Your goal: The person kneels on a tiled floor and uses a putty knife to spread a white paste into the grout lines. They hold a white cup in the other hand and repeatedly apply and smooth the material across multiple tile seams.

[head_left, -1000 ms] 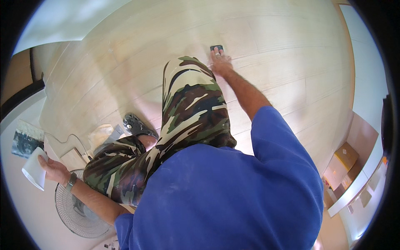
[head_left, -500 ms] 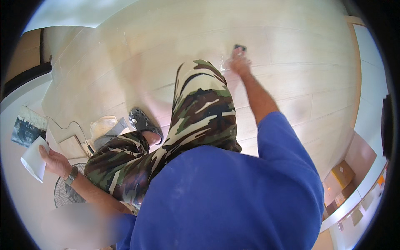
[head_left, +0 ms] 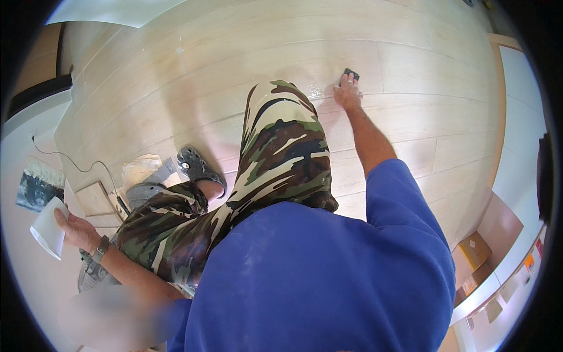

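Note:
My right hand (head_left: 349, 94) reaches out over the pale wood-look floor (head_left: 246, 53), arm stretched, fingers pressed on a small dark block (head_left: 352, 74). A whitish wet-looking smear shows on the floor left of these fingers. At the far left, my left hand (head_left: 80, 230) grips a white cup-shaped piece (head_left: 48, 232), thumb on its side. Just beyond that piece is a dark square blade-like sheet (head_left: 40, 185), crusted pale along its top edge. Whether my left hand holds this sheet too, I cannot tell.
A dark clog (head_left: 199, 170) is on my left foot. Beside it lie a pale crumpled piece (head_left: 141, 170), a board (head_left: 95, 198) and a thin black cable (head_left: 79, 167). White cabinet fronts (head_left: 519, 111) stand along the right, with a cardboard box (head_left: 474, 250) lower down.
My right hand has slid to the right and slightly nearer, carrying the dark block along the floor. The left hand stays nearly where it was, still holding the white piece.

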A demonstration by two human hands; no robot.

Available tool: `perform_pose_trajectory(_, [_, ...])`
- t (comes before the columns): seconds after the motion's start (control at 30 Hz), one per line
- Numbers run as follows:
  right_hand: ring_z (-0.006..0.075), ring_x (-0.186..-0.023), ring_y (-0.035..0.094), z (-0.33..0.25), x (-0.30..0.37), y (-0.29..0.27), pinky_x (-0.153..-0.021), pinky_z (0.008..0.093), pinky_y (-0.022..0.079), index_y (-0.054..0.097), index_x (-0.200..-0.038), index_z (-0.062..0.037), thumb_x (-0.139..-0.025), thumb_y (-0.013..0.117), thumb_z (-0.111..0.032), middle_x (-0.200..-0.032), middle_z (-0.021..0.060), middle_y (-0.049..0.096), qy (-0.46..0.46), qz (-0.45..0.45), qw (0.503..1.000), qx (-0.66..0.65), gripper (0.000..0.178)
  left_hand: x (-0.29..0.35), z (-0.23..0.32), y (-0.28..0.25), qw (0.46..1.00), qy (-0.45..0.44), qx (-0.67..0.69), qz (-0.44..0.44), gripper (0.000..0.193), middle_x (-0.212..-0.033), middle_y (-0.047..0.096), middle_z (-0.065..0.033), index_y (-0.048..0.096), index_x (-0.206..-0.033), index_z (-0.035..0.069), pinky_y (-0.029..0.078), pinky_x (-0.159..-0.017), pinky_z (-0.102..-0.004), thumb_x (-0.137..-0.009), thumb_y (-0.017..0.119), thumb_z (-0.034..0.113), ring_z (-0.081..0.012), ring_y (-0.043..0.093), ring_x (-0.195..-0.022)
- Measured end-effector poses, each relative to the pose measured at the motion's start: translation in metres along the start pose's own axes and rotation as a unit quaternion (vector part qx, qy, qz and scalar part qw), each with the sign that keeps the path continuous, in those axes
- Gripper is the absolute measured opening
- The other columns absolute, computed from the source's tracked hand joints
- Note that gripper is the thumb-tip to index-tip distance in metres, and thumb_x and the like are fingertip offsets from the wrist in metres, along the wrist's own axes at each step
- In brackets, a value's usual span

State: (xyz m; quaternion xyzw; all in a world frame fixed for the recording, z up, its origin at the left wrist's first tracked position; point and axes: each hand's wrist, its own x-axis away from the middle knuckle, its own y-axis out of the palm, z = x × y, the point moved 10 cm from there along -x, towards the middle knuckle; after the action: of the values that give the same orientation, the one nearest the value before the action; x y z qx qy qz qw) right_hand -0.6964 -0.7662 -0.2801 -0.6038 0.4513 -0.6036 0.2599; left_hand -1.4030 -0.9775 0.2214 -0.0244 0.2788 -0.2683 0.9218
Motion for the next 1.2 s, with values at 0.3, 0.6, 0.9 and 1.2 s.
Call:
perform_pose_trajectory(0.3, [0.0355, -0.134, 0.022, -0.07, 0.019, 0.02, -0.103, 0.0571, 0.024, 0.017, -0.141, -0.0036, -0.087, 0.044, -0.035, -0.148, 0.0166, 0.016, -0.113, -0.028, 0.992, 0.058, 0.068, -0.004, -0.001, -0.001, 0.999, -0.009, 0.039, -0.013, 0.041, -0.105, 0.055, -0.0144, 0.044, -0.113, -0.008, 0.046, -0.086, -0.033, -0.081, 0.063, 0.008, -0.0214, 0.055, -0.096])
perform_pose_trajectory(0.6, [0.0365, -0.132, 0.026, -0.091, 0.028, 0.084, -0.096, 0.0589, 0.032, 0.016, -0.141, -0.0088, -0.085, 0.049, -0.033, -0.149, 0.0144, 0.014, -0.213, 0.011, 0.963, 0.164, 0.069, 0.006, 0.002, 0.012, 0.998, -0.007, 0.061, 0.005, 0.032, -0.101, 0.057, -0.0112, 0.049, -0.107, -0.006, 0.046, -0.083, -0.0305, -0.08, 0.063, 0.004, -0.0171, 0.055, -0.094])
perform_pose_trajectory(0.9, [0.0393, -0.132, 0.025, -0.118, 0.012, 0.04, -0.1, 0.0548, 0.03, 0.027, -0.138, -0.0077, -0.084, 0.047, -0.033, -0.147, 0.0178, 0.016, -0.157, -0.065, 0.984, 0.048, 0.063, 0.007, 0.005, 0.008, 0.999, -0.01, 0.034, 0.011, 0.039, -0.108, 0.054, -0.0119, 0.045, -0.113, -0.003, 0.045, -0.087, -0.0334, -0.079, 0.063, 0.002, -0.0202, 0.054, -0.096])
perform_pose_trajectory(1.2, [0.0383, -0.132, 0.024, -0.264, -0.006, 0.045, -0.103, 0.0535, 0.026, 0.029, -0.137, -0.0057, -0.086, 0.044, -0.034, -0.145, 0.0191, 0.021, -0.335, -0.09, 0.934, 0.083, 0.06, 0.006, -0.001, -0.009, 0.999, -0.03, -0.013, 0.022, 0.039, -0.115, 0.052, -0.0144, 0.045, -0.116, -0.005, 0.043, -0.09, -0.0345, -0.082, 0.06, 0.004, -0.022, 0.052, -0.104])
